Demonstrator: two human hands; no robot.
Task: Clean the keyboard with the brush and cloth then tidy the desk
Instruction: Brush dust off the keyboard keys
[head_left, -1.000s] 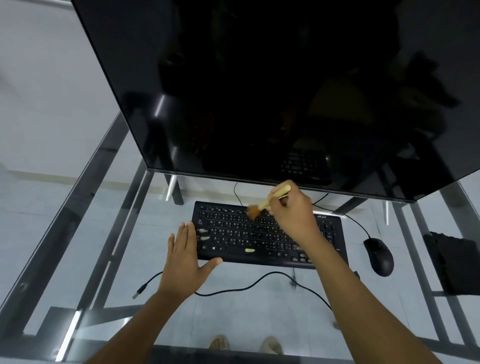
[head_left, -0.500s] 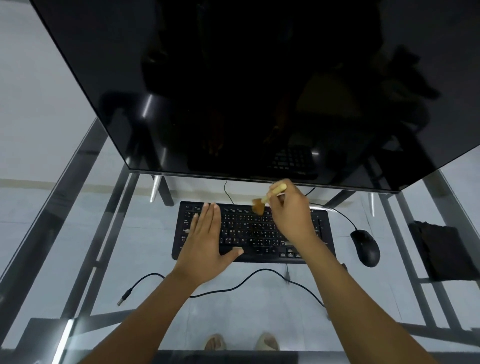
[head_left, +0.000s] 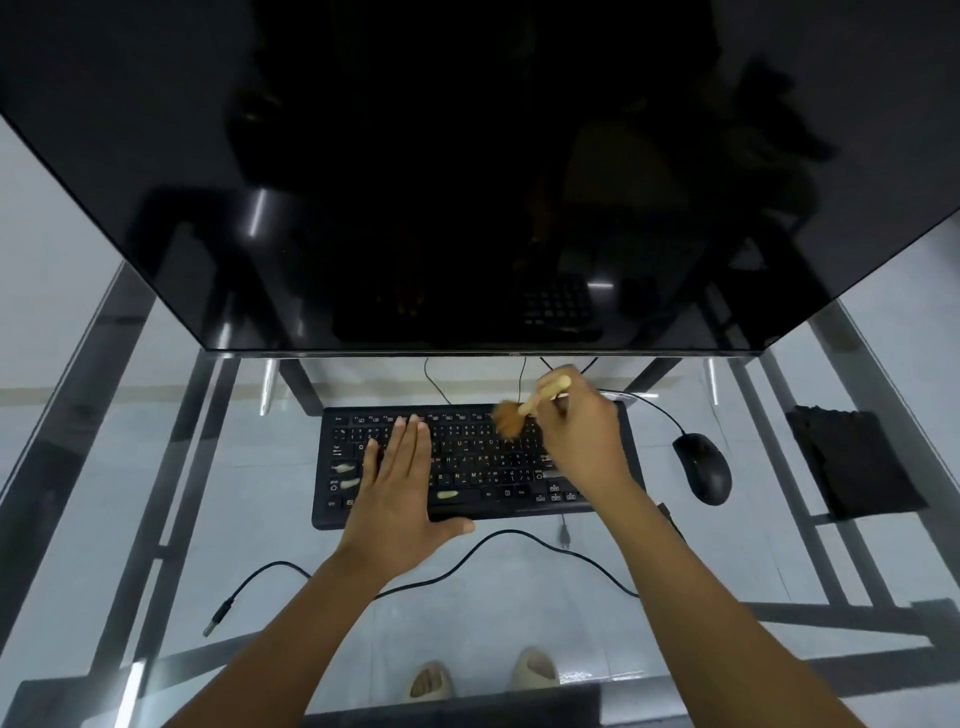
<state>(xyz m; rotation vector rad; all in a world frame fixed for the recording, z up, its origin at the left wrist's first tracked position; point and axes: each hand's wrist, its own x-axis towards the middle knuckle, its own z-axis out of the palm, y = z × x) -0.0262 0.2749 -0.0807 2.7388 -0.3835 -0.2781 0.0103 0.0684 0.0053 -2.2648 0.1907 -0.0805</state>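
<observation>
Black flat keyboard (head_left: 483, 467) lies on glass desk (head_left: 519, 613). Left hand (head_left: 400, 493) flat, fingers straight, pressing left keys. Right hand (head_left: 582, 436) pinches pale wooden brush (head_left: 524, 410) handle; tan fluffy bristles touch upper key rows. Dark folded cloth (head_left: 852, 462) at far right, beyond glossy rounded mouse (head_left: 702, 467).

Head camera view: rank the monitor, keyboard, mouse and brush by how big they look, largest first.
1. monitor, though it sits nearest the camera
2. keyboard
3. mouse
4. brush, partly hidden in the right hand, so its place after the mouse is unsure
</observation>
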